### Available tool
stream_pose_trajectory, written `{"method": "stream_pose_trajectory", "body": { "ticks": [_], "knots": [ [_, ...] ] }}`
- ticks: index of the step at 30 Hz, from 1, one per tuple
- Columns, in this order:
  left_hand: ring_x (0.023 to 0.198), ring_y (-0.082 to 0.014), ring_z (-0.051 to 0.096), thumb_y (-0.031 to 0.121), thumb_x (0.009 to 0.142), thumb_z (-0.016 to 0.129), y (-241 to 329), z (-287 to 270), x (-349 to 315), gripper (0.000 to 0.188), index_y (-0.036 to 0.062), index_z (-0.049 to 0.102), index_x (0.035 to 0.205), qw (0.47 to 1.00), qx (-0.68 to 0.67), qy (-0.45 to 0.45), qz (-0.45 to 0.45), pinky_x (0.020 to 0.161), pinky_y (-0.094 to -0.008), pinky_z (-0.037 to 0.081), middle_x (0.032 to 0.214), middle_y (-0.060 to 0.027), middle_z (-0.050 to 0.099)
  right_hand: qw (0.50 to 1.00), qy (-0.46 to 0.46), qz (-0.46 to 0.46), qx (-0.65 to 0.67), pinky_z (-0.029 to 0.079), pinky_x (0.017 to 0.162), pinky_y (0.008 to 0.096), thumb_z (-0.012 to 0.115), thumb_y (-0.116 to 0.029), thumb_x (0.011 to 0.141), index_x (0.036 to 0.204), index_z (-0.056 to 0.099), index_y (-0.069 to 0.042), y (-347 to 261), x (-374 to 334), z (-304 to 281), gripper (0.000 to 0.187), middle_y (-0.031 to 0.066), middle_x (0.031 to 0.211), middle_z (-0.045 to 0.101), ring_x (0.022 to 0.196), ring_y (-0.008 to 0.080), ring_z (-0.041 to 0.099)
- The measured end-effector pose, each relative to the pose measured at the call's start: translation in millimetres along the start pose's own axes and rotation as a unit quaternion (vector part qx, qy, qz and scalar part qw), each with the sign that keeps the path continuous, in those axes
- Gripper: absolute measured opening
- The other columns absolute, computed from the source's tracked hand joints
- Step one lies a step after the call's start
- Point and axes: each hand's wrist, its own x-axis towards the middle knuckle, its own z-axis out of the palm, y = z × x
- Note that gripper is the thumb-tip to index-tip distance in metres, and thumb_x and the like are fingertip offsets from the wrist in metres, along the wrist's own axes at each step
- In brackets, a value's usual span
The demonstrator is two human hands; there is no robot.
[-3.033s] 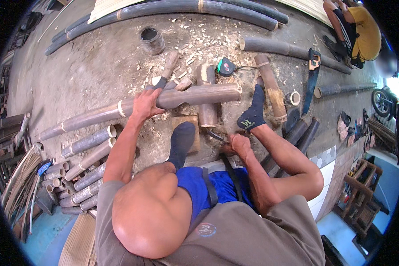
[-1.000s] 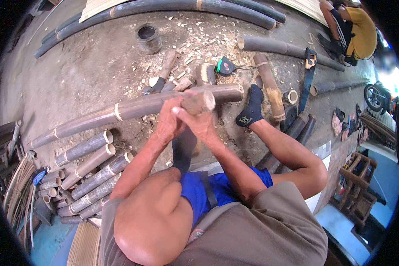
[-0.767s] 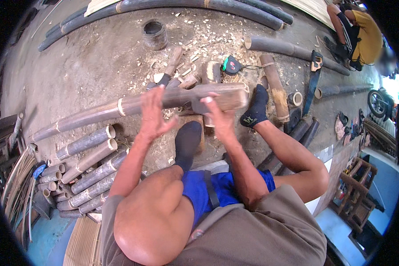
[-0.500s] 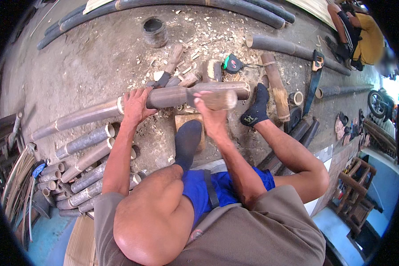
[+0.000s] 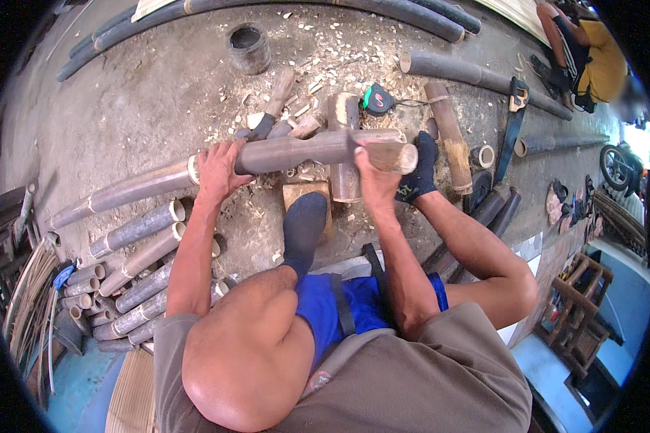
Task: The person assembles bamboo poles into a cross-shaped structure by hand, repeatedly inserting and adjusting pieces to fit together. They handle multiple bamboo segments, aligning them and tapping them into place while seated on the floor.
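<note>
A long brown bamboo pole lies across in front of me, slanting down to the left. My left hand grips it from above, just right of a pale ring. My right hand is closed around a short, thick wooden piece with a pale round end, held along the pole's right part. Its left end is dark and blurred, so I cannot tell whether a blade is there. A short bamboo piece lies crosswise under the pole. My socked feet rest near a wooden block and the pole's right end.
Wood chips surround a tape measure and a wooden-handled tool. A bucket stands beyond. A handsaw lies at the right among bamboo poles. Cut bamboo lengths are stacked left. Another person sits far right.
My right hand has slid rightward along the pole with the wooden piece. The crosswise bamboo piece beneath now shows more. My left hand stays in place.
</note>
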Motion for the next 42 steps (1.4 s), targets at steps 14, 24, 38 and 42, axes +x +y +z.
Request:
{"method": "stream_pose_trajectory", "body": {
  "ticks": [14, 24, 38, 42],
  "knots": [
    [0.134, -0.0326, 0.055, 0.038, 0.061, 0.098, 2, 0, 0, 0.096, 0.0207, 0.058, 0.147, 1.0, 0.007, -0.002, -0.004, 0.116, -0.0565, 0.035, 0.139, -0.0073, 0.063, 0.999, -0.026, -0.02, -0.006, 0.055, 0.095, 0.0348, 0.075, -0.006, 0.094, 0.12, 0.069, -0.005, 16, -21, 15, 0.026, 0.006, 0.114, 0.071, 0.104, 0.0164, 0.068],
    [0.138, -0.0346, 0.054, 0.036, 0.062, 0.096, 1, -1, 4, 0.097, 0.0219, 0.056, 0.15, 1.0, -0.007, -0.016, -0.002, 0.119, -0.0544, 0.035, 0.145, -0.0085, 0.063, 0.999, 0.01, -0.04, -0.02, 0.053, 0.096, 0.0347, 0.07, -0.011, 0.098, 0.117, 0.069, -0.006, 8, 0, -33, 0.02, 0.0048, 0.112, 0.07, 0.106, 0.0149, 0.065],
    [0.134, -0.0341, 0.055, 0.031, 0.062, 0.098, -4, -1, 3, 0.098, 0.0175, 0.055, 0.148, 1.0, 0.009, -0.012, 0.026, 0.116, -0.0541, 0.038, 0.143, -0.0079, 0.062, 0.986, 0.103, -0.077, -0.101, 0.052, 0.098, 0.0369, 0.073, -0.011, 0.095, 0.115, 0.072, -0.005, 38, 51, -118, 0.021, 0.0055, 0.115, 0.072, 0.109, 0.0181, 0.066],
    [0.133, -0.0345, 0.056, 0.028, 0.06, 0.097, -14, -1, -2, 0.096, 0.0173, 0.056, 0.146, 0.999, 0.003, 0.0, 0.042, 0.115, -0.0543, 0.04, 0.141, -0.0086, 0.063, 0.976, 0.21, -0.04, 0.033, 0.055, 0.098, 0.0373, 0.076, -0.012, 0.096, 0.12, 0.068, -0.001, 10, 82, -191, 0.027, 0.0115, 0.118, 0.074, 0.11, 0.0205, 0.069]
  ]
}}
